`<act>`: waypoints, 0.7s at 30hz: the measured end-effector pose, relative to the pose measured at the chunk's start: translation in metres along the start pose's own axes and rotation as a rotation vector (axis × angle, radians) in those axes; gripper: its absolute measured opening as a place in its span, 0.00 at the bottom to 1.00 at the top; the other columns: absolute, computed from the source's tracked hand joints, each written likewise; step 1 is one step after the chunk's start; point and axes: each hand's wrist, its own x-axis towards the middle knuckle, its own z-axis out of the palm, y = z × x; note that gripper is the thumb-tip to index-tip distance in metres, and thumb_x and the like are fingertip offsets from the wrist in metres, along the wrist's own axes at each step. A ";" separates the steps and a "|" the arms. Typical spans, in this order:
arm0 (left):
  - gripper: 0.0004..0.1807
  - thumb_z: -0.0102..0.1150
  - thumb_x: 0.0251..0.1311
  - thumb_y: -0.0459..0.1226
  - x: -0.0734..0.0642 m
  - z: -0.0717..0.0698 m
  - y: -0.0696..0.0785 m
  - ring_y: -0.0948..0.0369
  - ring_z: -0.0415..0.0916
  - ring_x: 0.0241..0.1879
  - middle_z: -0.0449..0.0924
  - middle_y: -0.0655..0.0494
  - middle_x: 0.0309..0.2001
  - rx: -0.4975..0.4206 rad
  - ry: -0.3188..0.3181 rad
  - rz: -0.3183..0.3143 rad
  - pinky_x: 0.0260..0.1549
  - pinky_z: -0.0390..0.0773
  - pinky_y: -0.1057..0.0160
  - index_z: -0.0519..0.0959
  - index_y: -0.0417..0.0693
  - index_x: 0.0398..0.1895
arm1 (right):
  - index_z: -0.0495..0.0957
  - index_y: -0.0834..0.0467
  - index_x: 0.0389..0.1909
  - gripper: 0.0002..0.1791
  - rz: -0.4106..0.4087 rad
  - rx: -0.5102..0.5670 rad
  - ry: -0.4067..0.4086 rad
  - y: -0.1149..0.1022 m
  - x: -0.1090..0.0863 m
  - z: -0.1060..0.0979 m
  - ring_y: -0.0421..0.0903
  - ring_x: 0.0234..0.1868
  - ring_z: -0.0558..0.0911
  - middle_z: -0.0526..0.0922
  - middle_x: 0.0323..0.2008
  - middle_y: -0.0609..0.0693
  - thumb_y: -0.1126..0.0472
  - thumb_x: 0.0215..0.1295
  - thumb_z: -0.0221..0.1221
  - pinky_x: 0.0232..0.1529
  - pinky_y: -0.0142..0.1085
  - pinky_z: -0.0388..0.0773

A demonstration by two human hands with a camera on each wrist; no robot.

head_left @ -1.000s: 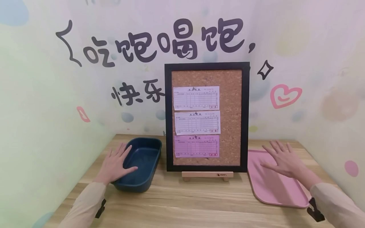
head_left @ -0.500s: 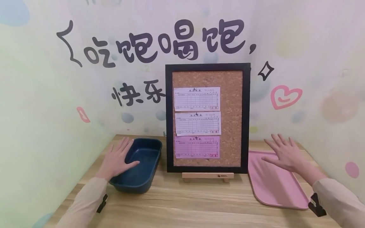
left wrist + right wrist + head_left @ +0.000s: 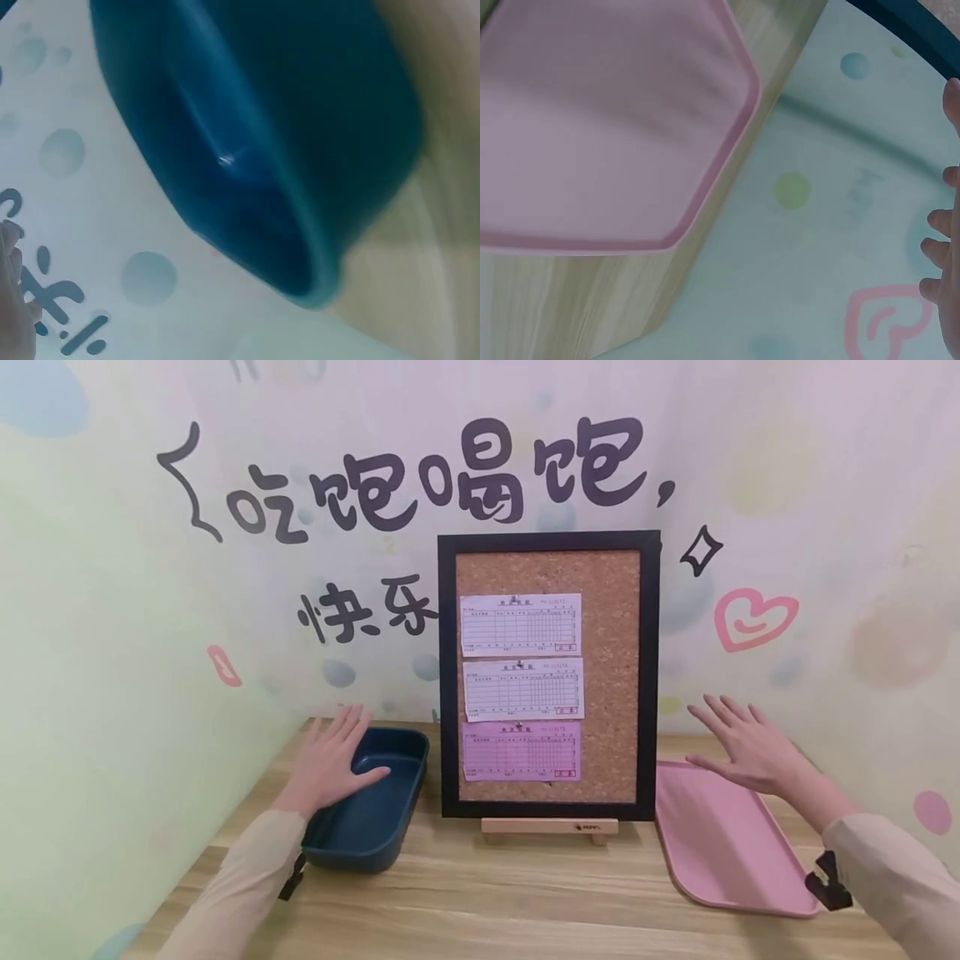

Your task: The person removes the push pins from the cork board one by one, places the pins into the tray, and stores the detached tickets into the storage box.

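Note:
My left hand (image 3: 330,760) is held with spread, straight fingers above the left side of a dark blue rectangular tub (image 3: 360,831); nothing is in its grasp. Over the far part of a pink tray (image 3: 735,852) hovers my right hand (image 3: 750,747), its fingers spread too and holding nothing. Between them a black-framed cork board (image 3: 611,693) stands upright. Pinned down its left half are two white receipt slips (image 3: 521,627) and, lowest, a pink slip (image 3: 521,756). In the left wrist view the tub (image 3: 225,187) fills the middle; the tray (image 3: 615,150) shows in the right wrist view.
A small wooden easel (image 3: 547,827) supports the board on the wood-grain table (image 3: 525,902). Behind stands a pale wall (image 3: 360,402) with large black characters and a pink heart outline (image 3: 756,620). Side walls close in left and right.
My left hand has moved right and slightly up over the tub. My right hand has risen a little. The whole scene sits slightly lower in the head view; slips, tub and tray look unmoved.

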 end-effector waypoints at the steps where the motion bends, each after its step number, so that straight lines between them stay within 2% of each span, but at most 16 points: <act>1: 0.50 0.56 0.47 0.61 0.003 -0.001 0.002 0.47 0.48 0.67 0.52 0.40 0.67 0.000 0.002 0.001 0.61 0.44 0.39 0.56 0.39 0.67 | 0.61 0.63 0.62 0.41 -0.011 -0.001 0.017 0.000 0.002 -0.001 0.68 0.59 0.60 0.61 0.60 0.71 0.41 0.54 0.58 0.55 0.63 0.53; 6: 0.49 0.56 0.47 0.61 0.017 -0.006 0.014 0.49 0.49 0.67 0.52 0.41 0.68 -0.025 0.039 0.012 0.62 0.45 0.42 0.55 0.41 0.67 | 0.59 0.63 0.63 0.42 -0.044 0.010 0.056 -0.003 0.011 -0.008 0.67 0.59 0.61 0.62 0.60 0.70 0.43 0.53 0.59 0.58 0.61 0.52; 12: 0.49 0.54 0.49 0.62 0.034 -0.013 0.030 0.50 0.51 0.66 0.54 0.44 0.67 -0.090 0.059 -0.018 0.63 0.43 0.43 0.54 0.44 0.68 | 0.60 0.64 0.63 0.43 -0.063 0.055 0.099 -0.009 0.022 -0.016 0.65 0.59 0.62 0.63 0.60 0.68 0.45 0.50 0.62 0.57 0.59 0.55; 18: 0.47 0.55 0.50 0.59 0.054 -0.016 0.045 0.50 0.54 0.65 0.54 0.45 0.67 -0.180 0.126 -0.030 0.62 0.49 0.44 0.55 0.44 0.68 | 0.65 0.66 0.59 0.43 -0.138 0.076 0.206 -0.015 0.034 -0.023 0.64 0.54 0.68 0.69 0.55 0.67 0.48 0.44 0.66 0.51 0.57 0.64; 21: 0.46 0.55 0.51 0.57 0.066 -0.019 0.055 0.50 0.56 0.65 0.54 0.45 0.68 -0.227 0.152 -0.026 0.61 0.53 0.45 0.53 0.45 0.69 | 0.65 0.66 0.58 0.43 -0.154 0.075 0.230 -0.019 0.040 -0.027 0.63 0.52 0.70 0.70 0.54 0.66 0.48 0.43 0.67 0.49 0.57 0.66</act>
